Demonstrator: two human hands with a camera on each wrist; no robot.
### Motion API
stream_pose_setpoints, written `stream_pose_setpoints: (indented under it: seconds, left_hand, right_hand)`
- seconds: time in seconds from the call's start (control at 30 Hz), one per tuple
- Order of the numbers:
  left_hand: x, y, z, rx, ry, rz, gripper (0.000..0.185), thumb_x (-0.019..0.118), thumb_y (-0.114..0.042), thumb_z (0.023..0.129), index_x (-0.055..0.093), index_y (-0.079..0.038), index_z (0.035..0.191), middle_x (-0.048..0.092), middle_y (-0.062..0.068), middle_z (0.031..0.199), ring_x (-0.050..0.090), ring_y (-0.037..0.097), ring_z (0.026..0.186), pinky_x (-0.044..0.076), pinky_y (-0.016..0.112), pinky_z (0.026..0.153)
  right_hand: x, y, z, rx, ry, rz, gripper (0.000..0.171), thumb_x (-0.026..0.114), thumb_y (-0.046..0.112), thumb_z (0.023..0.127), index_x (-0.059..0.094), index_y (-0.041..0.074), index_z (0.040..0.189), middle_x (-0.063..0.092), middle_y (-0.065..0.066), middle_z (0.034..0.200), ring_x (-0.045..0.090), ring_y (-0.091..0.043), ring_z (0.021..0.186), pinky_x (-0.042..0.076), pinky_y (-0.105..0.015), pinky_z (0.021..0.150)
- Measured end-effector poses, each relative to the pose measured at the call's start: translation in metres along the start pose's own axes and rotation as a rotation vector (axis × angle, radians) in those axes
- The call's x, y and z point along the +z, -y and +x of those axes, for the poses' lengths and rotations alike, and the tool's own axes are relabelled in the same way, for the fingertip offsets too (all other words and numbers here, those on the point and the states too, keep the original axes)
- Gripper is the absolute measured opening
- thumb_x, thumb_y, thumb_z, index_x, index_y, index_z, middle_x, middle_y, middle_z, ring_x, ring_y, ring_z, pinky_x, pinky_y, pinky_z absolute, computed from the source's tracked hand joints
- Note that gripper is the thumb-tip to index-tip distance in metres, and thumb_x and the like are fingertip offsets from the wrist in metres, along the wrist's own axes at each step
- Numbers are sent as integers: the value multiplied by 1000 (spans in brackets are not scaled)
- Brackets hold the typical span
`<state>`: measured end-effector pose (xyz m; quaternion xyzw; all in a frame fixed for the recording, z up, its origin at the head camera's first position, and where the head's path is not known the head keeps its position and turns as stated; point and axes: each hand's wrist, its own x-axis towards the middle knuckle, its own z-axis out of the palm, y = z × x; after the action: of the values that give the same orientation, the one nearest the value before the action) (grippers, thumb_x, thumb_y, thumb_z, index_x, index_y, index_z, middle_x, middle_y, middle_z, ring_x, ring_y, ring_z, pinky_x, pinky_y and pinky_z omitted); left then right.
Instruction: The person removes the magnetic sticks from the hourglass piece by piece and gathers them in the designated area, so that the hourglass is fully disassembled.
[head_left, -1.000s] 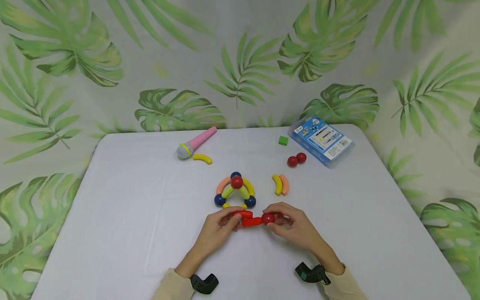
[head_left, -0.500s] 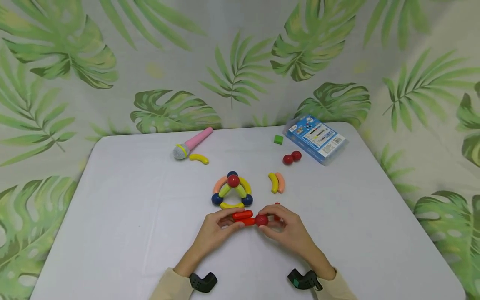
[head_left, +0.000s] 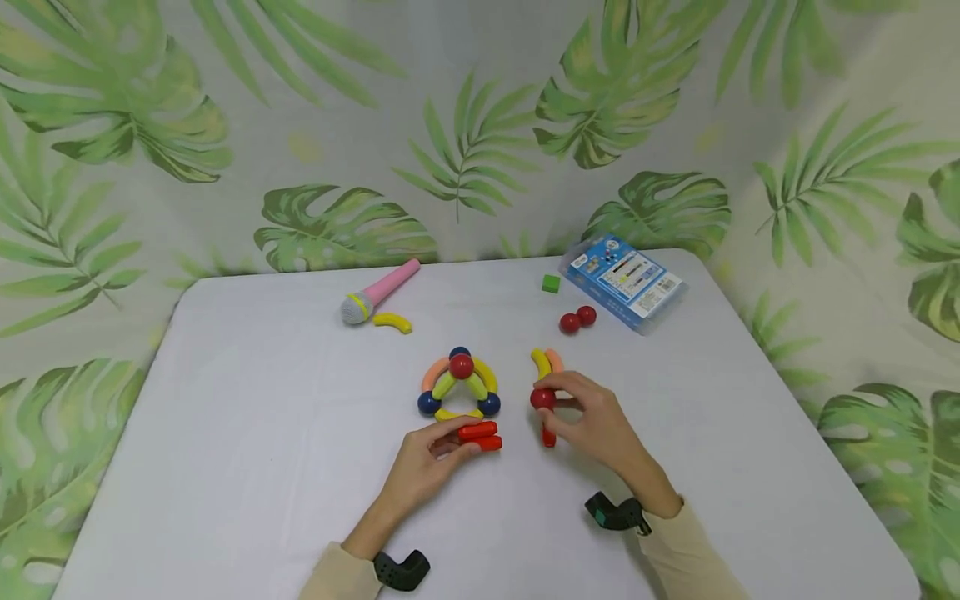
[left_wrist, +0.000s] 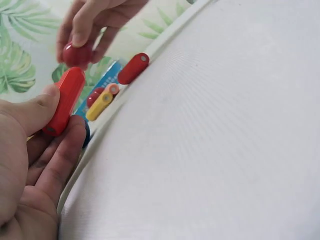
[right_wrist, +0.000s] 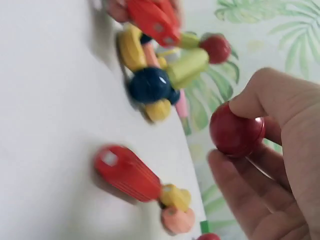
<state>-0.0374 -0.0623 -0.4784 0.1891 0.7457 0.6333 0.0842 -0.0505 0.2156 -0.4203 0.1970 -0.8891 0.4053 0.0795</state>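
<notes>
Two red rods [head_left: 480, 437] lie side by side between the thumb and fingers of my left hand [head_left: 426, 465], near the front of the built figure. My right hand [head_left: 596, 418] pinches a red ball [right_wrist: 236, 131] between thumb and fingertips, held to the right of those rods with a gap between. A third red rod [right_wrist: 127, 172] rests on the table beneath the right hand, partly hidden by it in the head view. Just beyond the left hand stands a pyramid-shaped figure [head_left: 490, 404] of dark blue balls, curved yellow and peach pieces and lime rods, topped by a red ball [head_left: 461, 367].
A curved yellow piece [head_left: 540, 362] and a peach piece [head_left: 555, 360] lie just past the right hand. Farther back are two red balls [head_left: 570, 322], a green block [head_left: 551, 284] and a blue box [head_left: 626, 279]. At back left are a pink toy microphone [head_left: 382, 288] and another yellow piece [head_left: 393, 322].
My right hand has drawn the red ball off the end of a red rod and moved it right and farther from me. The left hand still grips its two rods. The head view has shifted slightly.
</notes>
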Motion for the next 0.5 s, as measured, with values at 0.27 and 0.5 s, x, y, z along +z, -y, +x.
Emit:
stream_pose_setpoints:
  seconds: [0.27, 0.5]
  left_hand:
    - [-2, 0, 0, -22, 6, -10, 42, 77, -24, 94, 69, -12, 133, 72, 5, 127, 72, 12, 95, 58, 24, 90]
    - [-1, -2, 0, -52, 9, -4, 41, 78, -23, 93, 71, -15, 132, 73, 4, 125, 72, 12, 92, 58, 23, 88]
  right_hand:
    - [-16, -37, 68, 86, -58, -196, 38, 81, 12, 90, 69, 4, 125, 71, -14, 117, 66, -33, 106, 59, -50, 92]
    - [-18, -68, 100, 175, -11, -271, 40, 77, 12, 93, 65, 3, 130, 69, -17, 123, 63, -33, 100, 57, -46, 91]
